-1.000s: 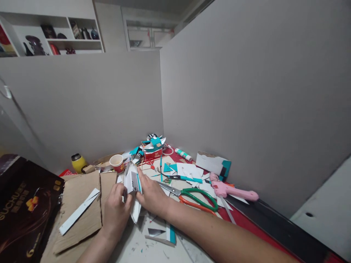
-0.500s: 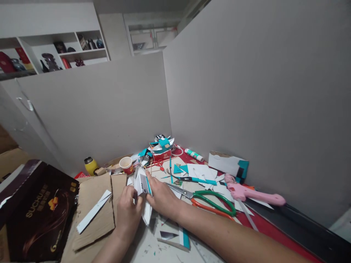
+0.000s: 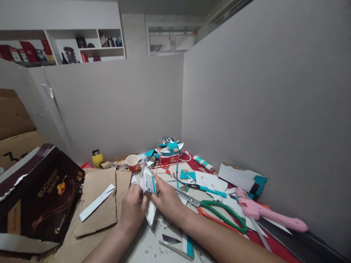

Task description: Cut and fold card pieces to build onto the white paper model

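Between my hands is a folded white cardboard piece [image 3: 148,182] with a teal stripe and black print, its pointed lower end aimed toward me. My left hand [image 3: 133,204] has its fingers curled against the piece's near left side. From the right, my right hand [image 3: 164,193] grips the same piece, thumb at the near edge and fingers along the far side. Right of my right hand lie large scissors [image 3: 200,204] with green and orange handles. A cut piece of white and teal card [image 3: 177,243] rests below my hands.
A brown cardboard sheet [image 3: 102,219] with a white strip [image 3: 97,202] lies left, beside a dark printed box [image 3: 52,193]. Farther back stand a paper cup [image 3: 132,163] and a yellow bottle [image 3: 98,159]. A pink glue gun [image 3: 271,212] and paper scraps [image 3: 210,180] lie right.
The camera view has turned left, so the surroundings appear farther right. Both hands still hold the cardboard piece, with little visible change in their grip.
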Tool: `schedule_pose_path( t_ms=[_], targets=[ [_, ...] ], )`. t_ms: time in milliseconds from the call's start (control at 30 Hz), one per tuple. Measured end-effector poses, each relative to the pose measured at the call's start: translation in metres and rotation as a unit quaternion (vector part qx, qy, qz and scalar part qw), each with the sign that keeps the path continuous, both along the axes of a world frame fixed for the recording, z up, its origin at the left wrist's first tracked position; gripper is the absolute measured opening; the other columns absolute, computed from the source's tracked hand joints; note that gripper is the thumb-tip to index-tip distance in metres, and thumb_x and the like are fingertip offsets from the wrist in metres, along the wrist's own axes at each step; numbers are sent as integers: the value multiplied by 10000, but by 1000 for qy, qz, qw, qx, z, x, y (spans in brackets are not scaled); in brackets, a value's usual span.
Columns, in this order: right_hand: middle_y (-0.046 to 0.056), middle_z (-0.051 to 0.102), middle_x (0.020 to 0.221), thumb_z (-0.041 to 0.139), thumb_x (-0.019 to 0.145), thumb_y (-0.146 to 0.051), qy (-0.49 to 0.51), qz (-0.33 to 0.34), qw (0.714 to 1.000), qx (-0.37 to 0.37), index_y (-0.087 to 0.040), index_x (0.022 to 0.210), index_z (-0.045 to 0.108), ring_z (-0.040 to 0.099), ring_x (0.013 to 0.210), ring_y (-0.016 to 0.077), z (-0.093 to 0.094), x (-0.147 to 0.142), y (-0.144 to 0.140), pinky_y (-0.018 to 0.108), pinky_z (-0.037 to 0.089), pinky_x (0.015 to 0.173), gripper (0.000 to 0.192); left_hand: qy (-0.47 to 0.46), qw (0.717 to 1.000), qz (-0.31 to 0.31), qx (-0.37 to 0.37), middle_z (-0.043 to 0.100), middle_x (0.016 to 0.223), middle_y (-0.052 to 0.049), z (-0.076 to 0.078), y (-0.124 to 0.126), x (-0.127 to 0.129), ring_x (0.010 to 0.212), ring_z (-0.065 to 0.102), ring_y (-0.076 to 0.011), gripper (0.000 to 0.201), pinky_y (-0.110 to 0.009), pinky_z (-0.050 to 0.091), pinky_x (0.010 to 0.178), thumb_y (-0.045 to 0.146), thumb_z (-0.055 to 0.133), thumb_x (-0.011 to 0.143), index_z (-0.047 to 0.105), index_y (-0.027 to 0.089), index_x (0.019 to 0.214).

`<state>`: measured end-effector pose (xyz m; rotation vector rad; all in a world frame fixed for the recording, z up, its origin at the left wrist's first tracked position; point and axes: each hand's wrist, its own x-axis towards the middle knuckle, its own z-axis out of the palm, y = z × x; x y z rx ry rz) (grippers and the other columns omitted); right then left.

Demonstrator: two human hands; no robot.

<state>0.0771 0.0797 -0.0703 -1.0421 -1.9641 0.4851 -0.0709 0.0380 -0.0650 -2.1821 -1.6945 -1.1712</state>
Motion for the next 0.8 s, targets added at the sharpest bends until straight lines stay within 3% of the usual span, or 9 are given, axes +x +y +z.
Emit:
schedule_pose_path(
  t_ms=[200, 367, 533, 667, 800],
  targets=[
    [121, 590, 1278, 538, 739, -86, -56, -6, 998, -2, -176, 1389, 396, 561, 1144, 254, -2, 0, -3, 354, 429, 964, 671, 15, 998, 8, -59, 573, 814, -47, -1, -2, 2, 757, 560, -192, 117, -275, 408, 678, 137, 468, 841, 471, 221, 760],
    [134, 640, 1168, 561, 794, -194, -176, -14, 983, -49, -149, 1393, 393, 603, 1050, 267, 6, 0, -9, 340, 444, 881, 624, 26, 992, 35, -121, 602, 826, -51, -4, -1, 3, 734, 588, -194, 123, -271, 390, 632, 94, 486, 793, 510, 213, 778],
    [157, 606, 1182, 543, 846, -337, -269, -42, 962, -17, -125, 1414, 373, 595, 1037, 284, 15, 1, -17, 351, 443, 845, 631, 36, 985, 46, -161, 613, 841, -57, -4, 0, 4, 712, 598, -198, 102, -277, 358, 603, 114, 504, 774, 536, 207, 801],
    [147, 629, 1168, 540, 837, -288, -248, -10, 969, -6, -137, 1343, 466, 596, 1047, 268, 14, 2, -18, 332, 438, 857, 532, 24, 983, 42, -175, 605, 815, -51, -6, -3, 4, 699, 590, -198, 111, -278, 341, 595, 109, 496, 762, 533, 208, 795],
    [87, 702, 976, 553, 789, -201, -219, 35, 974, -44, -156, 1465, 286, 646, 820, 215, 10, 4, -12, 278, 448, 706, 728, 1, 984, 28, -177, 571, 745, -25, -8, -3, 4, 686, 564, -190, 133, -274, 335, 607, 80, 498, 721, 505, 213, 733]
  ],
)
